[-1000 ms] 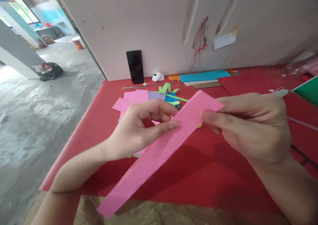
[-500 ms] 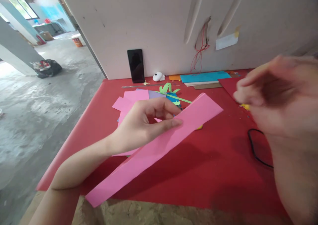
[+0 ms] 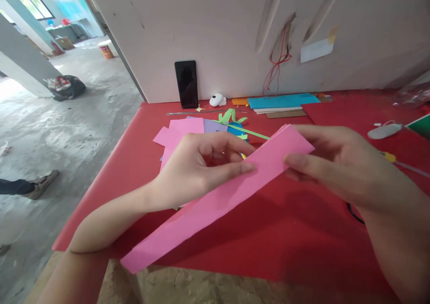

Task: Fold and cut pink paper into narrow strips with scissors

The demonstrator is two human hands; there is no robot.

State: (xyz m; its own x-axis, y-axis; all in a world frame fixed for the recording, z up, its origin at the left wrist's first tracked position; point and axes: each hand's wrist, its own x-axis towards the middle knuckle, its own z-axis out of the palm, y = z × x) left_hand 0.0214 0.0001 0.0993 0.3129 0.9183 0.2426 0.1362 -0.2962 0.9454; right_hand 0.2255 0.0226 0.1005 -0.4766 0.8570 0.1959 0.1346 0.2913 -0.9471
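A long folded strip of pink paper (image 3: 215, 201) hangs slantwise above the red table cover (image 3: 268, 237), its low end near the front edge. My left hand (image 3: 198, 167) pinches the strip at its middle, thumb on top and fingers curled behind. My right hand (image 3: 336, 165) grips the strip's upper right end between thumb and fingers. Both hands are closed on the paper.
Pink, purple and blue sheets (image 3: 188, 129) and green paper strips (image 3: 235, 118) lie behind my left hand. A black phone (image 3: 187, 84) leans on the wall beside a small white object (image 3: 217, 100). Blue sheets (image 3: 282, 101) lie at the back. Someone's shoe (image 3: 42, 184) shows on the floor at left.
My right hand left the strip and swung up to the right, then came back and took hold of the upper end again. The left hand kept its pinch throughout.
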